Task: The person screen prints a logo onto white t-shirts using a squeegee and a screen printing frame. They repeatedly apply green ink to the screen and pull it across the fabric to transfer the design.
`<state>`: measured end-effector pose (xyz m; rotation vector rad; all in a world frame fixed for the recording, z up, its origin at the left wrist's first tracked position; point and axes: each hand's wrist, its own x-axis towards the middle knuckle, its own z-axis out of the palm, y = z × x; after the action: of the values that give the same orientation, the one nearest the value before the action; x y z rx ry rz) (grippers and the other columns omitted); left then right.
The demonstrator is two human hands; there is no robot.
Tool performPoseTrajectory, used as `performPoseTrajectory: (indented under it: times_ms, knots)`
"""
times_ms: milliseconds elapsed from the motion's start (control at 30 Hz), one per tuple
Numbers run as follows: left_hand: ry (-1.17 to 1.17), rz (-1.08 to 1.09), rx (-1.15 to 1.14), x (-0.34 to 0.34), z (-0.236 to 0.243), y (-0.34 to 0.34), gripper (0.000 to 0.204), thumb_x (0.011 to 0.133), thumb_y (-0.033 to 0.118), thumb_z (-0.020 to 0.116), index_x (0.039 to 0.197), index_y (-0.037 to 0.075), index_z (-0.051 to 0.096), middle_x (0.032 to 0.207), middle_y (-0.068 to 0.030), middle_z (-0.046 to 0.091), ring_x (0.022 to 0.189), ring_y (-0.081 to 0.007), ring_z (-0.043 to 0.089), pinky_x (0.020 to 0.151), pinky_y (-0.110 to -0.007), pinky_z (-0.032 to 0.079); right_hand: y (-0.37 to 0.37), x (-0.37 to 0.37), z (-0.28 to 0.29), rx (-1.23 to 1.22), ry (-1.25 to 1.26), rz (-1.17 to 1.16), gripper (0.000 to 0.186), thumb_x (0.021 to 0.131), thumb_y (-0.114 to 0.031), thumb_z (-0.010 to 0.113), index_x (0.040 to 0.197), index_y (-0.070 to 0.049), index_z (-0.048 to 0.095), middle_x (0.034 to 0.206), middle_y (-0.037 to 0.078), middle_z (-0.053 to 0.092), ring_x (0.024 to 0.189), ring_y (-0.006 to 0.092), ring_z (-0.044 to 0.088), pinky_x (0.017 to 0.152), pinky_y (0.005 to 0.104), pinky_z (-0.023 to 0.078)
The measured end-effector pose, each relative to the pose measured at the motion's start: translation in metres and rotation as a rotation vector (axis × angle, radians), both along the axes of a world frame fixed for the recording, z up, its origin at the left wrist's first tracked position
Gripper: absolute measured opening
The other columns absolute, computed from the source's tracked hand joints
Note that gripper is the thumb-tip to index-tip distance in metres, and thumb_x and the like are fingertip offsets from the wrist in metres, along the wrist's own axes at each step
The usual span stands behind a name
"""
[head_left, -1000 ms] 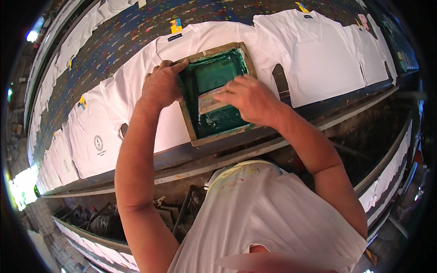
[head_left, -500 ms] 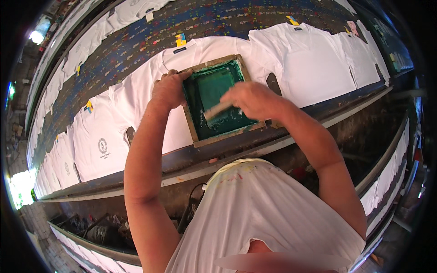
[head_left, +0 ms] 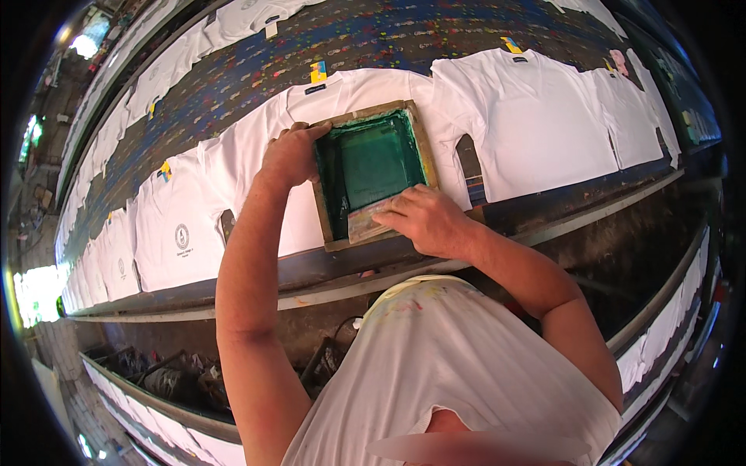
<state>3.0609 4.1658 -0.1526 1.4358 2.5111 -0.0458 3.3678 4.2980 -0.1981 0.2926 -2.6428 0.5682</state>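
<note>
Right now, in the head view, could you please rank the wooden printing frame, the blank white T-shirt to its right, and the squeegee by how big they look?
1. Blank white T-shirt, largest.
2. Wooden printing frame.
3. Squeegee, smallest, partly hidden under the right hand.

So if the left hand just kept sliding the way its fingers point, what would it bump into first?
Probably nothing solid: the left hand points along the top edge of the wooden screen frame, over the white T-shirt, though depth is unclear.

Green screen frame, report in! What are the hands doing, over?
Left hand grips wooden-framed green screen. Right hand presses flat squeegee at near edge. Screen lies on white T-shirt. Nothing in the way.
</note>
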Motion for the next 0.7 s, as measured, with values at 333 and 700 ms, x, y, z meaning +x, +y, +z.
performPoseTrajectory:
  times_ms: [333, 700]
  knots:
    - [-0.084, -0.027, 0.136, -0.008, -0.01, -0.007, 0.113, 0.062, -0.002, 0.104, 0.166, 0.024, 0.066, 0.16, -0.0136, 0.068, 0.147, -0.0386, 0.067, 0.124, -0.046, 0.057, 0.084, -0.104, 0.012, -0.086, -0.095, -0.136, 0.045, 0.09, 0.008, 0.067, 0.128, -0.01, 0.083, 0.115, 0.015, 0.082, 0.111, 0.0385, 0.076, 0.103, 0.0515, 0.061]
    - [-0.15, -0.028, 0.162, -0.012, -0.011, -0.011, 0.115, 0.061, -0.003, 0.103, 0.166, 0.026, 0.066, 0.164, -0.015, 0.065, 0.147, -0.0397, 0.066, 0.124, -0.047, 0.057, 0.043, -0.054, -0.001, 0.036, -0.052, -0.07, 0.046, 0.089, -0.001, 0.072, 0.131, -0.015, 0.083, 0.114, 0.012, 0.079, 0.109, 0.0322, 0.074, 0.101, 0.0458, 0.059]
